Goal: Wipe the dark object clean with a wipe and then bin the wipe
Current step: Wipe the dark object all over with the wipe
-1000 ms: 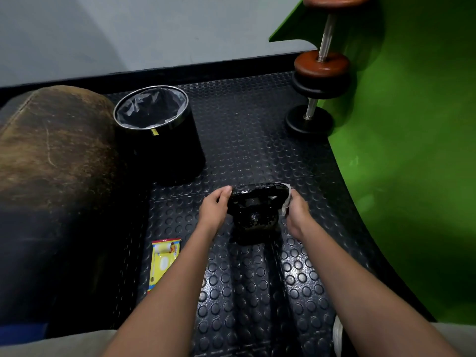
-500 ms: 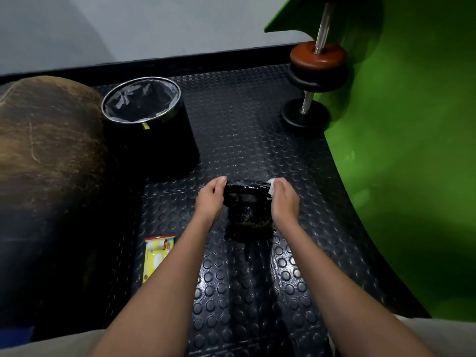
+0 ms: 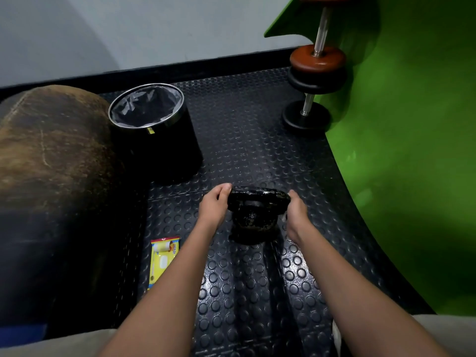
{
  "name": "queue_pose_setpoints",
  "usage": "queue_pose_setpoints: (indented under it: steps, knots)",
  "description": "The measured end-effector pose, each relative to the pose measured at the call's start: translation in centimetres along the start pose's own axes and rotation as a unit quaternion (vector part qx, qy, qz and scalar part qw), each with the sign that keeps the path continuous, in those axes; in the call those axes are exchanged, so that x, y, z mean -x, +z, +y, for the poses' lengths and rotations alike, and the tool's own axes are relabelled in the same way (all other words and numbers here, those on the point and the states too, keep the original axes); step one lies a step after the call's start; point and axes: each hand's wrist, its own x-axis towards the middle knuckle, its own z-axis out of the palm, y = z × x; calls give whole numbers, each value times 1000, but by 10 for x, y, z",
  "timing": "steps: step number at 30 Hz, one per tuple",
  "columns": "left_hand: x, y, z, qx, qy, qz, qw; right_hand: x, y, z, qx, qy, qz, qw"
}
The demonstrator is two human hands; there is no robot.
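**Kettlebell wiped at the handle, bin within reach**

The studded rubber floor mat (image 3: 257, 140) carries everything here, running back to a grey wall and bounded on one side by a curved green panel (image 3: 412, 150). Taking the kettlebell (image 3: 253, 217) as the landmark: a big worn brown pad (image 3: 51, 155) bulks up well off to its left, the black bin (image 3: 157, 130) with its grey liner stands beyond it to the left, and a dumbbell (image 3: 315, 81) leans upright against the green panel, far beyond it to the right. A yellow wipes packet (image 3: 163, 258) lies flat on the mat, near the kettlebell on its near-left.

The dark object, the kettlebell, sits on the mat between the two hands. The left hand (image 3: 215, 206) curls round the left end of the handle, steadying it. The right hand (image 3: 296, 212) is closed at the right end; only a pale sliver of the wipe (image 3: 284, 216) shows under it, so the wipe appears pinched against the handle.

The risks, as a judgement: the handle looks glossy, perhaps damp, and a hard rub could make a hand slip or tip the weight over. The body below the handle looks mottled and may go unwiped. The wipe, bunched small, could drop on the way to the bin, which is apart from the kettlebell.
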Motion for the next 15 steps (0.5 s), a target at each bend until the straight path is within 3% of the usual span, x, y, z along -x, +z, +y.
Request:
queue_pose_setpoints:
  steps: [3, 9, 12, 15]
  knots:
    - [1, 1, 3, -2, -5, 4, 1000, 3, 10, -7, 71, -94, 24, 993]
    - [4, 0, 3, -1, -3, 19, 1000, 8, 22, 3, 166, -272, 74, 945]
    - [7, 0, 2, 2, -4, 17, 1000, -1, 18, 14, 125, -225, 70, 964]
    - [7, 2, 3, 5, -8, 21, 1000, -11, 15, 16, 1, -118, 19, 993]
